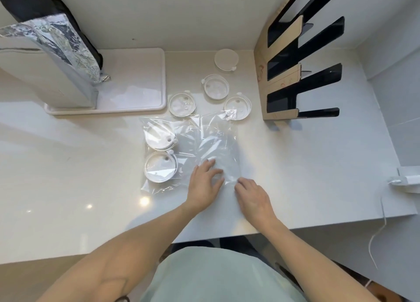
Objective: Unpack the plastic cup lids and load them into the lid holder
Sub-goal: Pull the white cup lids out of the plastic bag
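A clear plastic bag lies flat on the white counter. Two white cup lids sit inside its left side. My left hand rests on the bag's near edge with fingers spread and lightly bent. My right hand touches the bag's near right corner, fingertips curled onto the plastic. Three clear lids lie loose beyond the bag, and a white lid lies farther back. The black and cardboard lid holder stands at the right.
A white tray at the back left carries a foil-lined bag. A white plug and cable sit at the counter's right edge. The counter's front edge runs just below my wrists.
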